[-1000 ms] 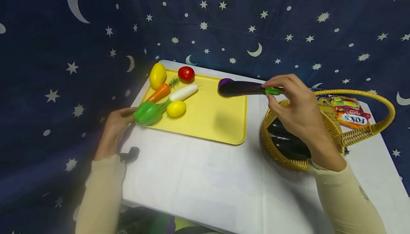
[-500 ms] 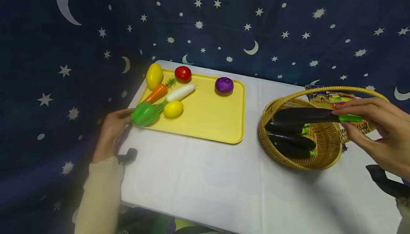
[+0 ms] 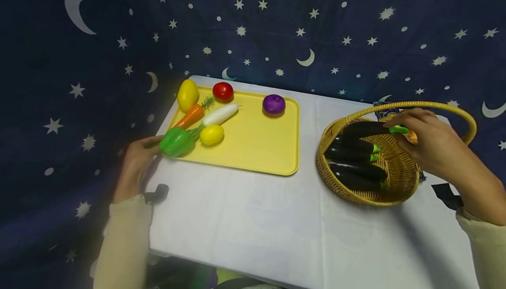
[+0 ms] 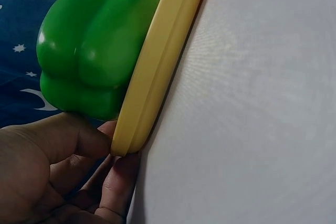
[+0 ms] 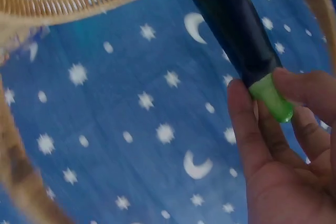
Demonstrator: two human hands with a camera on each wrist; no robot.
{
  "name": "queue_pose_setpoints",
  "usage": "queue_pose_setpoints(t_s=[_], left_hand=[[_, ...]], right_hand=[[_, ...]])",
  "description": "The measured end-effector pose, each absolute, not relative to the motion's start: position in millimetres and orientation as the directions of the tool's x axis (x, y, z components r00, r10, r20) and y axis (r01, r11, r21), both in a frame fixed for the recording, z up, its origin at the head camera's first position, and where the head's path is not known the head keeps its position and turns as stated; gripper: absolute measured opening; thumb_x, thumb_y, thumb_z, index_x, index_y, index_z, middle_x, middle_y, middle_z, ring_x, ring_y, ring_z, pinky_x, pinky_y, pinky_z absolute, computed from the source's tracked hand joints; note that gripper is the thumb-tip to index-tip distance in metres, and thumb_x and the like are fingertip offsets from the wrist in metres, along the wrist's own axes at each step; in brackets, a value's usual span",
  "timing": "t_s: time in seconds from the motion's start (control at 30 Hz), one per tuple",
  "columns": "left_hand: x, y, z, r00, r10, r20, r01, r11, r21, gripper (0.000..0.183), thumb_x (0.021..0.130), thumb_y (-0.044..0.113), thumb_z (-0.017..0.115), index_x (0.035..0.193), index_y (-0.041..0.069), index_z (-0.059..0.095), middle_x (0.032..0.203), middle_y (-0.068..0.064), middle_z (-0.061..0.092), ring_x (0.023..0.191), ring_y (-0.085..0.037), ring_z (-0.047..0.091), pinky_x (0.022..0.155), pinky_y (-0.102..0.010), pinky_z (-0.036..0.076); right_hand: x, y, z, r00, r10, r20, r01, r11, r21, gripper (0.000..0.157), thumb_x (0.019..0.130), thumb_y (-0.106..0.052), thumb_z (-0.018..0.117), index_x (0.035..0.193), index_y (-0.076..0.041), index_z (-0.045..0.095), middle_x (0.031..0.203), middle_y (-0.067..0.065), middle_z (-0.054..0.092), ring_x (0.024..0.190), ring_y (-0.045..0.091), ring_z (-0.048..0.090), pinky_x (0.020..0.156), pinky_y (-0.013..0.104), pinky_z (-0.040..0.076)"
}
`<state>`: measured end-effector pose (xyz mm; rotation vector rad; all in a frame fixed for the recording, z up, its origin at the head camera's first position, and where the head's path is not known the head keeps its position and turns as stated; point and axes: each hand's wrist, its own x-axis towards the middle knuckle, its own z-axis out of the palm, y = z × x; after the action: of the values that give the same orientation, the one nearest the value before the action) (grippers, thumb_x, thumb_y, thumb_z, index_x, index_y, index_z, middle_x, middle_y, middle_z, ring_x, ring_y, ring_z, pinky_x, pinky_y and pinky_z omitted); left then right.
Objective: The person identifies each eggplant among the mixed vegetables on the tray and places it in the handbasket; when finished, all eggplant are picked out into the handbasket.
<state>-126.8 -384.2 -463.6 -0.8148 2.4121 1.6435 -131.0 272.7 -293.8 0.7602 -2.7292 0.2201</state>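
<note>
My right hand (image 3: pixel 439 144) pinches a dark eggplant (image 3: pixel 364 129) near its green stem, as the right wrist view also shows. This eggplant lies over the far side of the wicker basket (image 3: pixel 322 166), below the arched handle. Several more eggplants (image 3: pixel 349 153) rest side by side within the basket. At the near left corner of the yellow tray (image 3: pixel 261 148), my left hand (image 3: pixel 138 161) grips the rim; in the left wrist view its thumb and fingers (image 4: pixel 118 184) meet that corner. A green bell pepper (image 3: pixel 177 142) sits right beside the hand, on the tray.
Also on the tray are a yellow mango-shaped fruit (image 3: pixel 187 95), a carrot (image 3: pixel 191 115), a tomato (image 3: pixel 223 92), a white radish (image 3: pixel 219 115), a lemon (image 3: pixel 211 135) and a round purple vegetable (image 3: pixel 273 104). Snack packets lie behind the basket, partly hidden. Starry cloth hangs behind the white table (image 3: pixel 237 218).
The eggplant in my right hand has moved from above the tray's right end, rightward over the basket, then down into its far side. My left hand stays at the tray corner.
</note>
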Motion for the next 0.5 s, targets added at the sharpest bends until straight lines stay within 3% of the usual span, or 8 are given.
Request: queue_pose_setpoints(t_s=[0.07,0.2,0.3,0.5], left_hand=[[-127,-385,-467,-0.848,-0.364,-0.386,-0.491,0.264,0.830,0.056,0.101,0.020,0.072,0.154,0.012,0.056,0.171,-0.014,0.042,0.162,-0.035,0.031,0.134,-0.051,0.027],[-127,-386,-472,-0.844,-0.361,-0.398,-0.503,0.272,0.821,0.056,0.101,0.024,0.073,0.154,0.013,0.056,0.172,-0.013,0.040,0.163,-0.036,0.029,0.134,-0.053,0.027],[-126,-385,-471,-0.846,-0.359,-0.395,-0.503,0.288,0.815,0.056,0.102,0.023,0.072,0.155,0.013,0.056,0.172,-0.014,0.039,0.163,-0.038,0.028,0.134,-0.055,0.027],[-123,-384,-460,-0.859,-0.349,-0.373,-0.476,0.278,0.835,0.056,0.101,0.018,0.071,0.154,0.009,0.055,0.170,-0.018,0.041,0.161,-0.039,0.030,0.133,-0.055,0.028]], right_hand=[[-145,269,-300,-0.853,-0.447,0.270,-0.487,0.867,-0.103,0.040,0.082,0.013,0.081,0.117,-0.005,0.073,0.123,0.029,0.069,0.097,0.044,0.064,0.071,0.051,0.050],[-163,272,-308,-0.890,-0.403,0.211,-0.436,0.889,-0.140,0.034,0.092,0.004,0.076,0.123,-0.009,0.073,0.115,0.027,0.072,0.085,0.034,0.063,0.063,0.035,0.043],[-170,277,-313,-0.898,-0.388,0.207,-0.423,0.890,-0.171,0.032,0.093,0.003,0.076,0.123,-0.009,0.074,0.112,0.026,0.073,0.086,0.036,0.066,0.062,0.030,0.043],[-191,286,-322,-0.939,-0.320,0.129,-0.343,0.902,-0.260,0.029,0.101,-0.006,0.070,0.130,-0.006,0.073,0.124,0.032,0.070,0.090,0.038,0.064,0.066,0.033,0.044]])
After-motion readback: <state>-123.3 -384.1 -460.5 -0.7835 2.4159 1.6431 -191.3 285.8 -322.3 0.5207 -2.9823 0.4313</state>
